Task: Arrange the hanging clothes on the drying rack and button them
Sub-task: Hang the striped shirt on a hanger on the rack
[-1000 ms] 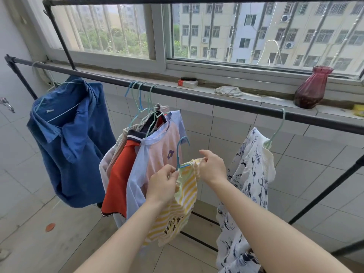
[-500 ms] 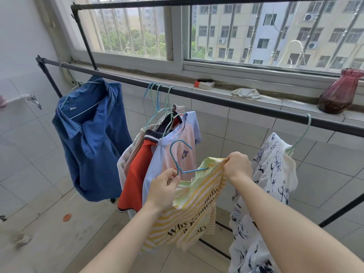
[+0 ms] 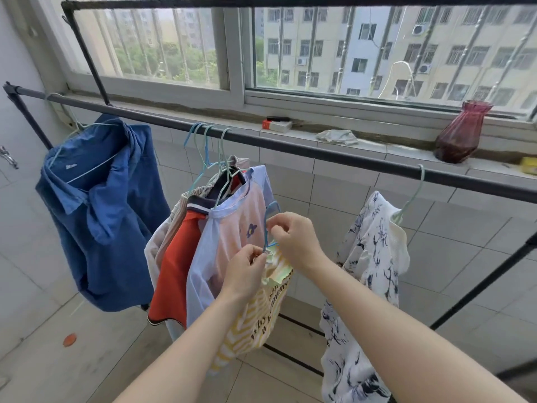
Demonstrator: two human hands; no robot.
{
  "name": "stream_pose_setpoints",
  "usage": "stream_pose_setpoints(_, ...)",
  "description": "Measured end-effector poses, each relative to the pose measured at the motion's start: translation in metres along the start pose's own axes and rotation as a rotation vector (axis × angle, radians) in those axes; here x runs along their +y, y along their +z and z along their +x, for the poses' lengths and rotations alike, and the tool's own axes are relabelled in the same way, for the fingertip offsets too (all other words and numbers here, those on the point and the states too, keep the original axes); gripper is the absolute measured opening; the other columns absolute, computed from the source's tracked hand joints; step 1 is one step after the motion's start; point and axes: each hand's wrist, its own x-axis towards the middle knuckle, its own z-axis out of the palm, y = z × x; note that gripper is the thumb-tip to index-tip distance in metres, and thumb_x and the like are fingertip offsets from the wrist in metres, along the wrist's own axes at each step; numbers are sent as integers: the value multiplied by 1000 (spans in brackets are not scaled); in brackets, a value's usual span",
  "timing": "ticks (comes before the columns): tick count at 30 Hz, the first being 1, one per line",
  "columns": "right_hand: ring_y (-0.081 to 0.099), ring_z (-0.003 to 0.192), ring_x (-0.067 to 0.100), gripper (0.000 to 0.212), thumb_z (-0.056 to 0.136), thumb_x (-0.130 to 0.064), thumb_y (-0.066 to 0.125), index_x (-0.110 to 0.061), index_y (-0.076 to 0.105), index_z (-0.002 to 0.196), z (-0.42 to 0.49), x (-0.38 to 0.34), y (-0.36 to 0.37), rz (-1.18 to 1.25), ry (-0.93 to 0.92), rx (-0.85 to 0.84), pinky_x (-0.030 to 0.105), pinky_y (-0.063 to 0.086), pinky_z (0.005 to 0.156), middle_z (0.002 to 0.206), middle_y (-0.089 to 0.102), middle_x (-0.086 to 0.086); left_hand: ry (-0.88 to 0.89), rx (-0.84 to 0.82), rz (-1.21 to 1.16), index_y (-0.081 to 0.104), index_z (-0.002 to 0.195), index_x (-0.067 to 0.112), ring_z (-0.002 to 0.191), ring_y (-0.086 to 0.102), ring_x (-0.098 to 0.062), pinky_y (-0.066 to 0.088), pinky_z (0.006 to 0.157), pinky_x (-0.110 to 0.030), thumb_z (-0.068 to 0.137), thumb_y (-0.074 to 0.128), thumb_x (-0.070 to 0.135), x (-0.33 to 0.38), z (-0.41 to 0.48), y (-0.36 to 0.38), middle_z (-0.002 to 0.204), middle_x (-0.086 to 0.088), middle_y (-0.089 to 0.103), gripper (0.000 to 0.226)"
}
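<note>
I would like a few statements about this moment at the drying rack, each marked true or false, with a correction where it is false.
1. The left hand pinches the yellow striped shirt, and the right hand pinches its blue hanger. True.
2. The blue hanger is hooked on the rail. False: its hook is free, below the rail.
3. The blue shirt hangs left of the bunched clothes. True.
4. The red vase stands on the floor. False: it stands on the window sill.
</note>
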Motion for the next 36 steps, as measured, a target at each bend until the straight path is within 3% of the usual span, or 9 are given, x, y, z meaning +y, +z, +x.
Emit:
stream_pose_setpoints(6,54,65,30,26,92,-15,49,-1,54,71,1,5,-12,-101,-32,-14,40,47,65,69,59,13,60,-111,-18,60,94,26,77,57,-12,46,69,-24,88,60,21,6,4,16,83,6,63,7)
stream_pose_setpoints(8,58,73,37,25,94,-17,46,3,55,82,5,8,-20,-90,-2,26,48,50,70,79,63,18,32,-204,35,51,111,30,89,58,-12,49,77,-26,81,71,28,2,-1,17,97,6,59,36)
stream_pose_setpoints(11,61,79,39,28,97,-27,40,-4,54,92,11,11,-30,-115,58,88,51,50,75,88,66,17,3,-334,422,35,128,23,105,51,-16,45,88,-29,70,77,29,-13,-7,9,116,3,46,72)
stream_pose_setpoints(15,61,84,39,28,98,-32,35,-9,51,93,20,12,-35,-215,82,81,49,48,79,93,66,15,-8,-448,895,39,91,17,86,54,-21,43,69,-29,77,58,14,-28,-18,-10,97,-1,50,24)
stream_pose_setpoints(20,59,88,35,28,99,-33,33,-12,52,97,29,13,-37,-312,89,123,43,45,80,94,67,10,-63,-392,911,39,85,15,87,54,-22,42,69,-32,78,49,2,-38,-27,-16,94,-3,54,18)
stream_pose_setpoints(25,60,87,33,26,99,-33,35,-16,54,94,32,16,-41,-269,157,166,46,48,81,92,68,7,-188,-556,1000,35,79,20,81,50,-17,44,69,-29,73,63,13,-54,-45,-22,84,5,46,30)
stream_pose_setpoints(29,59,90,30,24,99,-30,37,-15,55,92,30,17,-41,-226,151,97,45,46,84,90,68,7,-283,-786,868,45,121,19,106,58,-15,50,91,-33,65,79,30,-56,-42,-30,119,3,57,66)
stream_pose_setpoints(32,53,97,29,25,98,-29,36,-14,56,94,27,15,-37,-252,127,30,46,41,90,91,68,8,-180,-669,685,38,138,22,118,51,-11,43,97,-25,74,71,43,-39,-31,-29,130,3,52,75)
stream_pose_setpoints(36,50,100,31,27,99,-28,36,-10,56,97,24,8,-31,-295,77,7,45,41,92,92,68,11,120,-367,651,61,117,25,90,58,-6,50,83,-28,90,55,38,-15,-21,-14,99,12,65,30)
